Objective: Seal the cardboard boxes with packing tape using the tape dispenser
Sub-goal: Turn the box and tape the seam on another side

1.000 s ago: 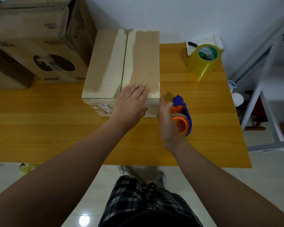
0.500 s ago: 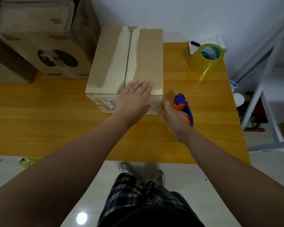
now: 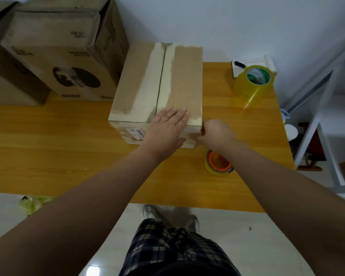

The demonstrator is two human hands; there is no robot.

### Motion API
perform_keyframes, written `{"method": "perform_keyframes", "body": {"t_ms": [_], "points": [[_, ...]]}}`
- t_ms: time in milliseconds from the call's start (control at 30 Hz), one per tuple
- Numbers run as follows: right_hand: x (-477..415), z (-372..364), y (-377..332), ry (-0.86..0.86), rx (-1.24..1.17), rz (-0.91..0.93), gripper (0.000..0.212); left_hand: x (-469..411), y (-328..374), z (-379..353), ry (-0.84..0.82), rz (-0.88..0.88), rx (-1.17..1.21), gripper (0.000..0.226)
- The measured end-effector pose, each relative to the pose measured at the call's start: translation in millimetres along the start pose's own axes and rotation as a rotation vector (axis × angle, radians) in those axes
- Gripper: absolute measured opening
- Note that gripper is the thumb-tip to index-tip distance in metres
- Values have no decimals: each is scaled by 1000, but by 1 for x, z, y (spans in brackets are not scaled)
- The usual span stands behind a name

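We press our left hand (image 3: 167, 129) flat, fingers straight, on top of the cardboard box (image 3: 177, 76) near its 5 o'clock corner. Our right hand (image 3: 215, 134) sits at that corner, fingers curled round the tape dispenser (image 3: 218, 163), whose orange-hubbed roll shows under the wrist. Box stands at 12 o'clock on the worktop (image 3: 68, 156); spare tape roll (image 3: 253, 82) at 2 o'clock.
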State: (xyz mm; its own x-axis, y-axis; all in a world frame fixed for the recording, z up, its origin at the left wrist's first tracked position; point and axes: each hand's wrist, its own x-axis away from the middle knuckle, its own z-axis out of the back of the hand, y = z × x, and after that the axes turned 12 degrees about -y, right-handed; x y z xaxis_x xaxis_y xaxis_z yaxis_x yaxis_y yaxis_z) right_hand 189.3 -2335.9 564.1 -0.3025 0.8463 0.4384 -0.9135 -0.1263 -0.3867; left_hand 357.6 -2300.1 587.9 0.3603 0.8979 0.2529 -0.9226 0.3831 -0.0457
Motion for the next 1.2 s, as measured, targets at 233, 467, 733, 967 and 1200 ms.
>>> {"method": "perform_keyframes", "body": {"t_ms": [233, 467, 733, 967, 1200], "points": [[17, -9, 5, 243, -35, 96, 48, 0, -2, -1, -15, -7, -5, 71], [6, -9, 4, 305, -89, 115, 65, 0, -2, 1, -21, 1, 3, 72], [12, -27, 7, 697, -29, 513, 11, 2, -3, -3, -28, -3, -20, 71], [22, -26, 4, 675, -21, 494, 17, 1, 0, -4, -47, 21, -7, 73], [50, -35, -15, 534, 79, 221, 45, 15, -9, -8, -42, -13, -31, 72]]}}
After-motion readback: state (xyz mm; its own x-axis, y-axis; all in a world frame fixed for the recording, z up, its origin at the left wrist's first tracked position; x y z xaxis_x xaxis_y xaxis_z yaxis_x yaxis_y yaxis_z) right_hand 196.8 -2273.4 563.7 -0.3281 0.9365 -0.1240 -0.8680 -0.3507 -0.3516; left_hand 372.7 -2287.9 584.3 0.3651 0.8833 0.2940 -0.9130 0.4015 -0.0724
